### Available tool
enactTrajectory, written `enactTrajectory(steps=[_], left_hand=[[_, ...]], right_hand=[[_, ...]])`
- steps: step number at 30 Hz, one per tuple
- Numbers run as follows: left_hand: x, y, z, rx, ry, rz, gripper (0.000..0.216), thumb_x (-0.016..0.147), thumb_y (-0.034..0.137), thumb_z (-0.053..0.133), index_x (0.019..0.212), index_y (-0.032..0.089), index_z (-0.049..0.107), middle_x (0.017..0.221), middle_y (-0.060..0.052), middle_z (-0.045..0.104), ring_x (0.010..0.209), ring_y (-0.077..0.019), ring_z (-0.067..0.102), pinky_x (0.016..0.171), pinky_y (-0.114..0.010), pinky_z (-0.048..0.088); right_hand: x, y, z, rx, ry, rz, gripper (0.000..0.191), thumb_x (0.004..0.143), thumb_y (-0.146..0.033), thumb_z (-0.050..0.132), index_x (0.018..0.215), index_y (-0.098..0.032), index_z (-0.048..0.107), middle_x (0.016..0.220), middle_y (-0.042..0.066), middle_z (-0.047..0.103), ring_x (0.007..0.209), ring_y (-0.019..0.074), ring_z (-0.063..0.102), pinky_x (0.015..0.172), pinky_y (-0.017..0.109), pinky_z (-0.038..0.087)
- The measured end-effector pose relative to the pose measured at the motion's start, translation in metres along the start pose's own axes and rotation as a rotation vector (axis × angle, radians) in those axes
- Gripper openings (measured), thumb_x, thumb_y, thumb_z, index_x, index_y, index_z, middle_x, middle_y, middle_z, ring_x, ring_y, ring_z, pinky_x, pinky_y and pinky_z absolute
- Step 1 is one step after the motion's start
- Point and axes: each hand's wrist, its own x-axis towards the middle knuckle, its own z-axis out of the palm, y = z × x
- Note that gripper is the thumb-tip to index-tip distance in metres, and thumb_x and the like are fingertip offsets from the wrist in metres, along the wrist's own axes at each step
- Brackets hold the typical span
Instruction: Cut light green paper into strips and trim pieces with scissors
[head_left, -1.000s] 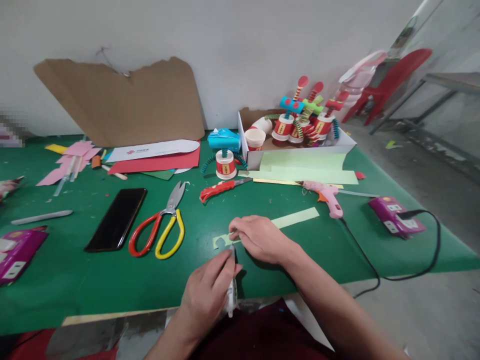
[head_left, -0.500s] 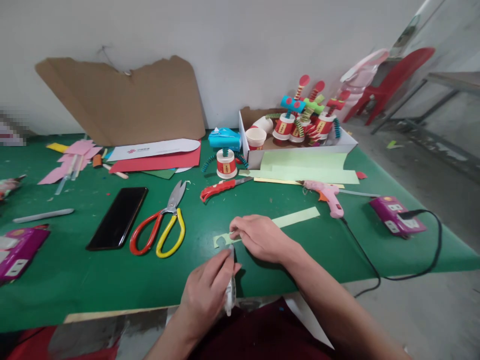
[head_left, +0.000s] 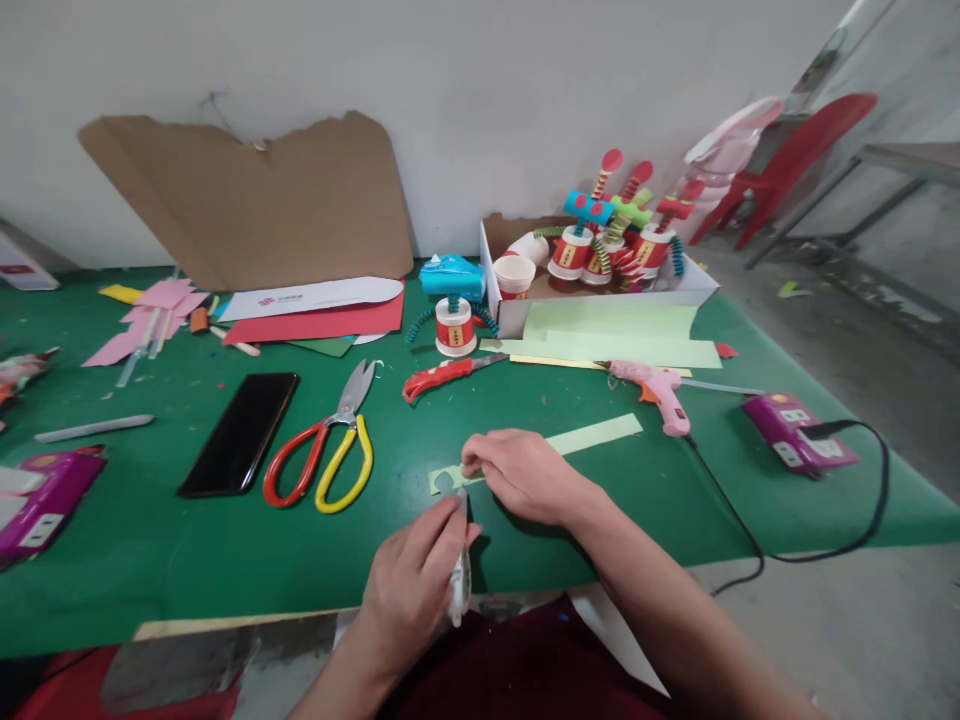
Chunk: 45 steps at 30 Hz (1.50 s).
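Low at the table's front, my left hand (head_left: pixel 409 565) is closed around a slim tool (head_left: pixel 460 590) with a whitish, see-through handle. Its grey tip points away from me, close to a light green paper strip (head_left: pixel 592 433); its exact kind is unclear. My right hand (head_left: pixel 517 468) rests over the strip, fingers bent and closed on it, hiding its middle. A rounded cut-out shows near the strip's left end. Beyond my hands lies a red-handled knife (head_left: pixel 439 379). Left of them are scissors (head_left: pixel 349 405) with one red and one yellow handle.
A phone (head_left: pixel 240 433) lies at left. A pink glue gun (head_left: pixel 656 390) at right is wired to a purple power strip (head_left: pixel 795 430). Behind stand a blue-topped cup figure (head_left: pixel 454 325) and a white box (head_left: pixel 600 290) of similar figures. Light green paper (head_left: pixel 607 325) lies before the box.
Both hands, the tool and the strip keep nearly the same pose. The whole view has shifted very slightly.
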Motion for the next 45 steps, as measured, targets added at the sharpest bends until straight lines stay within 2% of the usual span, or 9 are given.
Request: enactTrajectory(steps=[24,33,38,42,45], left_hand=[[-0.003,-0.002,-0.001,-0.007,-0.026,-0.023,0.013,0.091,0.017,0.055,0.102,0.011,0.061,0.093,-0.011,0.072,0.081,-0.0170,0.071,0.069,-0.024,0.057],[-0.004,-0.001,-0.002,-0.019,0.007,-0.050,0.014,0.088,0.013,0.059,0.102,0.010,0.061,0.093,-0.013,0.072,0.081,-0.0172,0.071,0.071,-0.024,0.056],[0.002,-0.011,-0.010,-0.205,0.050,-0.284,0.010,0.089,0.015,0.057,0.096,0.015,0.063,0.090,-0.007,0.072,0.084,-0.0150,0.070,0.079,-0.024,0.055],[0.015,-0.025,-0.013,-0.292,0.012,-0.661,0.012,0.088,0.026,0.057,0.085,0.020,0.066,0.082,0.000,0.073,0.075,-0.0129,0.070,0.070,-0.020,0.055],[0.024,-0.032,-0.013,-0.497,-0.021,-0.907,0.016,0.087,0.033,0.057,0.083,0.020,0.066,0.077,0.000,0.074,0.070,-0.0140,0.071,0.065,-0.021,0.056]], right_hand=[[0.000,0.001,0.001,-0.009,0.013,-0.016,0.023,0.082,-0.002,0.043,0.092,-0.019,0.056,0.090,0.003,0.071,0.084,0.0166,0.060,0.076,0.026,0.041],[0.000,-0.001,0.000,-0.047,0.004,-0.008,0.025,0.083,-0.003,0.043,0.095,-0.017,0.060,0.089,0.004,0.069,0.082,0.0160,0.060,0.074,0.025,0.041],[-0.001,0.000,0.000,-0.124,-0.003,-0.057,0.029,0.082,-0.005,0.044,0.092,-0.019,0.066,0.081,0.004,0.068,0.078,0.0169,0.058,0.072,0.026,0.040],[-0.002,0.002,0.001,-0.111,0.012,-0.156,0.034,0.080,-0.003,0.042,0.093,-0.018,0.069,0.088,0.004,0.072,0.082,0.0172,0.059,0.080,0.029,0.042],[-0.003,0.003,0.001,-0.113,0.014,-0.164,0.037,0.078,-0.003,0.042,0.096,-0.018,0.070,0.092,0.005,0.073,0.083,0.0178,0.060,0.081,0.030,0.043]])
